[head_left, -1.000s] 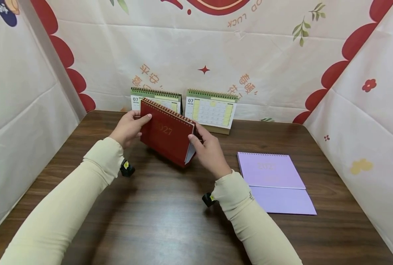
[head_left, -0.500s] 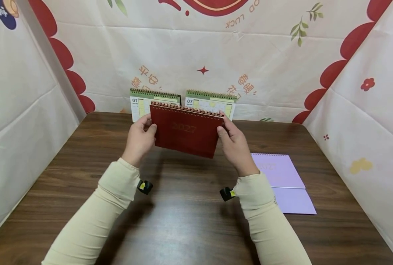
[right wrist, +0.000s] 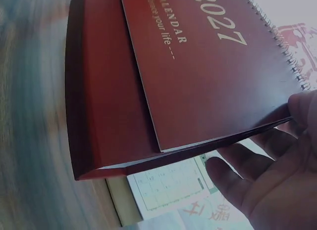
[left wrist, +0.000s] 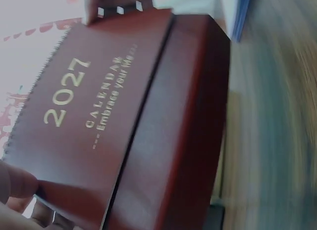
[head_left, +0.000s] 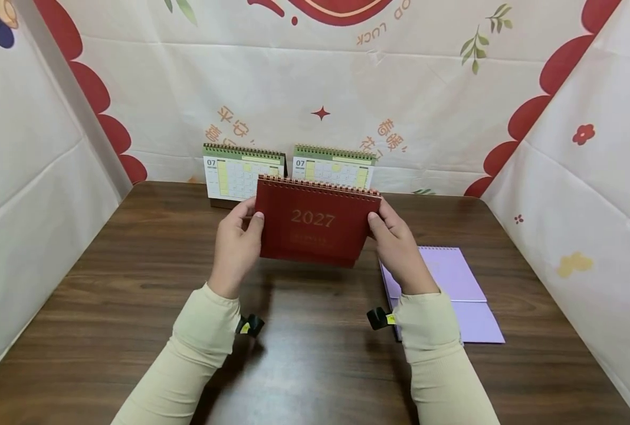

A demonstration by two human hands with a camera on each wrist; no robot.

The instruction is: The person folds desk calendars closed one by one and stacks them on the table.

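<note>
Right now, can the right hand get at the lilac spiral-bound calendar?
Probably not without letting go: the right hand grips the red 2027 desk calendar by its side. Otherwise likely yes; the lilac spiral-bound calendar lies close by, with nothing seen resting on it.

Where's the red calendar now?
At the head view's center, the left hand and right hand hold the red calendar in front of two green-topped calendars.

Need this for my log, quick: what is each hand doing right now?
Left hand: holding the red 2027 desk calendar by its left side.
Right hand: holding the same calendar's right side.
</note>
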